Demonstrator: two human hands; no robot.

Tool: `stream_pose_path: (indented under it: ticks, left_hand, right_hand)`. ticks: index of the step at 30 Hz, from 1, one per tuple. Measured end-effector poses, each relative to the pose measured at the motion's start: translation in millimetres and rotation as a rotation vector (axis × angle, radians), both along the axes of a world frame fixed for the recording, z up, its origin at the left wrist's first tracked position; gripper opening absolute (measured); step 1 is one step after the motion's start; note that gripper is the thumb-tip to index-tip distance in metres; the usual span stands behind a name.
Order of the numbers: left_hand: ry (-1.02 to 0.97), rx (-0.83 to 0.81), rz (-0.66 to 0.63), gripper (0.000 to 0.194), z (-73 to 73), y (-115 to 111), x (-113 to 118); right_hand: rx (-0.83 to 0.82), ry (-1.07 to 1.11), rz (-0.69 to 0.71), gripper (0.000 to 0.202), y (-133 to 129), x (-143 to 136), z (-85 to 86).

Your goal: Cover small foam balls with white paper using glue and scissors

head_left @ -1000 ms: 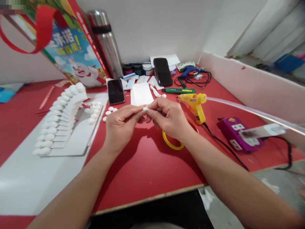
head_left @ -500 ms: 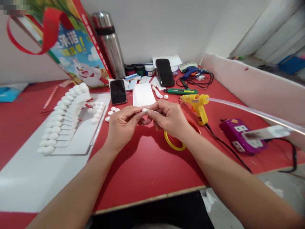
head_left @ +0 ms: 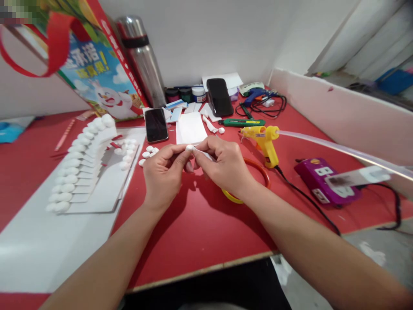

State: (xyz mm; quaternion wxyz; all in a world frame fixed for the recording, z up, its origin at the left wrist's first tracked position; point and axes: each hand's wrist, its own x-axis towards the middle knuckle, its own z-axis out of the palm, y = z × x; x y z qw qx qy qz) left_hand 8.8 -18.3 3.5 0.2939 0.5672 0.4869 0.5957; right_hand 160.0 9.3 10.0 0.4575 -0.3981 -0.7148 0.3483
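Observation:
A small white piece (head_left: 189, 147) is pinched between the fingertips of my left hand (head_left: 166, 168) and my right hand (head_left: 222, 161), which meet over the red table. A white strip runs from it under my right fingers, its far part hidden. Several white oval pieces (head_left: 148, 154) lie just left of my left hand. Farther left, a white stepped model (head_left: 85, 172) edged with rows of white ovals rests on a white board (head_left: 58, 249). Behind my hands is a white sheet (head_left: 191, 127).
A yellow glue gun (head_left: 266, 142) and a tape roll (head_left: 263, 172) sit right of my hands, beside a purple box (head_left: 325, 181). Behind are a green cutter (head_left: 243, 122), two phones (head_left: 156, 125), a steel flask (head_left: 145, 64) and a printed bag (head_left: 100, 77).
The view has shifted slightly. Both hands still pinch the white piece, and my right hand has turned a little, showing more of the white strip.

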Motion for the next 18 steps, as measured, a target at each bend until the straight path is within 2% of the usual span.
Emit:
stream_pose_path:
  ticks: [4, 7, 10, 12, 16, 18]
  left_hand:
    - [0.135, 0.126, 0.079, 0.01, -1.3, -3.5, 1.7]
    - [0.318, 0.269, 0.13, 0.015, -4.6, -4.8, 0.1]
    - [0.436, 0.36, 0.113, 0.021, -6.8, -4.4, -2.2]
    - [0.41, 0.331, 0.057, 0.022, -6.1, -3.5, -3.9]
    - [0.182, 0.172, -0.081, 0.016, -1.6, -0.7, -8.6]
    - [0.14, 0.123, -0.145, 0.018, 0.7, 0.4, -10.9]
  right_hand:
    - [-0.034, 0.04, 0.109, 0.021, -2.1, 0.3, 0.7]
    - [-0.03, 0.038, 0.1, 0.021, -1.7, 1.5, 1.1]
    - [-0.014, 0.036, 0.083, 0.02, -0.5, 3.4, 2.1]
    - [-0.016, 0.04, 0.104, 0.018, 0.7, 5.6, 3.3]
    - [0.012, -0.022, 0.126, 0.016, 2.9, 10.1, 5.1]
    - [0.055, -0.06, 0.113, 0.017, 2.9, 10.6, 5.1]
